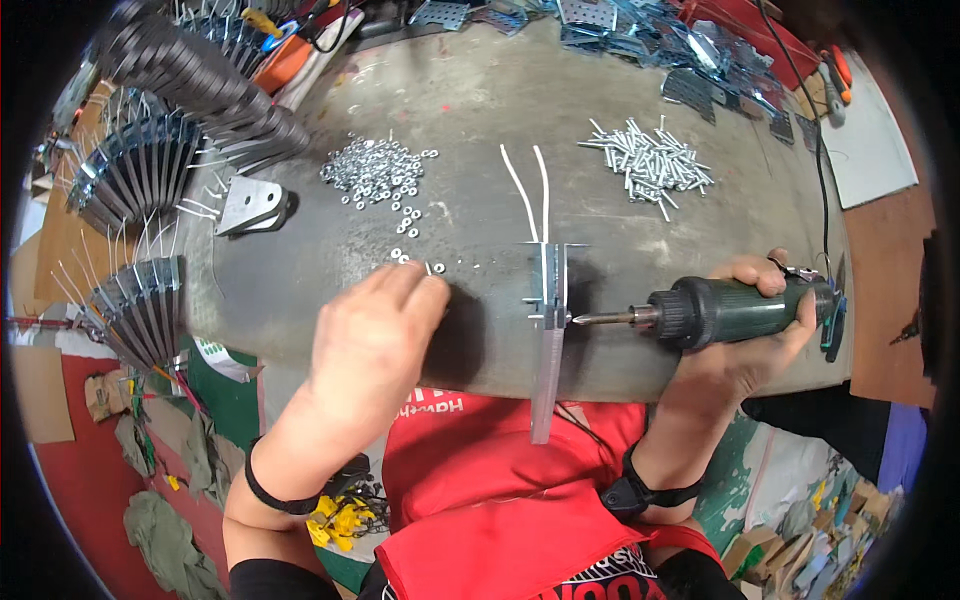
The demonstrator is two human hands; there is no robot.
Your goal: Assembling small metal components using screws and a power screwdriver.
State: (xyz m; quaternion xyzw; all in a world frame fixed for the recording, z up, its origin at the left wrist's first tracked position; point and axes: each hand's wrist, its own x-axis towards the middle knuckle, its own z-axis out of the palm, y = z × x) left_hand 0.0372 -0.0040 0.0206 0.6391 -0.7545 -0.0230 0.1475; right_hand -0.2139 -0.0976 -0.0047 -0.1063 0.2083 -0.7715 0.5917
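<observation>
My right hand [748,370] is wrapped round a dark green electric screwdriver [735,312]. Its bit points left, the tip at or very near a screw head on the side of a narrow metal part [547,350]. That part stands near the table's front edge, with two white wires [545,190] running away from its far end. Screw ends stick out of its left side. My left hand [375,320] is closed, fingertips together beside a few loose nuts [398,256]; whatever they pinch is hidden. Beyond it lies a pile of nuts [375,170].
A heap of screws [655,165] lies at the far right of the worn metal table [480,90]. A U-shaped bracket [252,205] sits left, near fanned stacks of wired parts [140,310]. Perforated blue-grey plates [690,50] cover the back right. A black cord [822,180] hangs there.
</observation>
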